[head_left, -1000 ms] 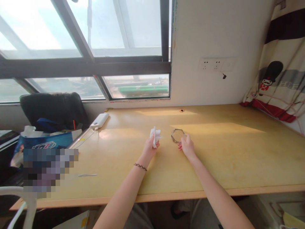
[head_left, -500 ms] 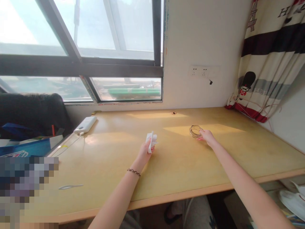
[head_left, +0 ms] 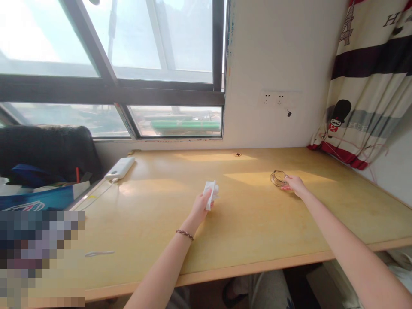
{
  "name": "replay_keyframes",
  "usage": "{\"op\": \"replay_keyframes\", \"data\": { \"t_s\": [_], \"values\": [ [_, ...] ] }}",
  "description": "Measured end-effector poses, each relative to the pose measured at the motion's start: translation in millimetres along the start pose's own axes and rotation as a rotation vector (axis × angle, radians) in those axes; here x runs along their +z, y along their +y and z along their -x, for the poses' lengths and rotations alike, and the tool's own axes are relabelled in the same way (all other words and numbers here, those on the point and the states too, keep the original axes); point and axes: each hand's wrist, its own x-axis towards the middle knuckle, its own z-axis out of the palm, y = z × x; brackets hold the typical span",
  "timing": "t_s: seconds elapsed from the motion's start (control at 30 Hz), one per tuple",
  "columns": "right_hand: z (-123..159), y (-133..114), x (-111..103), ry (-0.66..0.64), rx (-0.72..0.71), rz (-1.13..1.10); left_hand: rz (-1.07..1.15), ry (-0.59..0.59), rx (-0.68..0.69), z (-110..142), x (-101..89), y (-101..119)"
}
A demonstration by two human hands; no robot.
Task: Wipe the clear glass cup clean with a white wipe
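My left hand (head_left: 203, 203) is closed around a crumpled white tissue (head_left: 210, 194), held above the middle of the wooden table (head_left: 238, 223). A braided cord bracelet (head_left: 184, 234) circles my left wrist. Further right, my right hand (head_left: 294, 185) pinches the near right side of a thin openwork metal ring (head_left: 277, 177), which looks like a bangle. The ring is tilted at or just above the tabletop; whether it touches the wood I cannot tell. My thumb and fingers cover part of its rim.
A white power bank (head_left: 120, 168) with a cable lies at the table's left edge. Closer to me is a thin pale strip (head_left: 99, 253). A blue bag (head_left: 38, 201) and a dark chair (head_left: 48, 148) stand to the left. A patterned curtain (head_left: 363, 103) hangs at the right.
My right hand has carried the metal ring to the right, away from my left hand. My left hand keeps hold of the tissue. The camera view has shifted slightly.
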Motion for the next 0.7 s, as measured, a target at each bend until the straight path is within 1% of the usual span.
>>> {"op": "replay_keyframes", "data": {
  "t_s": [0.3,0.47,0.7],
  "values": [
    [-0.1,0.7,5.5,-0.038,0.016,0.005,-0.028,-0.002,0.007,3.9,5.6,1.7],
    [-1.4,4.0,8.1,-0.053,0.028,0.01,-0.034,-0.109,-0.003,9.7,9.8,5.8],
    [-11.6,9.5,8.7,-0.067,0.023,0.046,-0.08,-0.197,-0.092,13.1,9.0,4.5]
  ]
}}
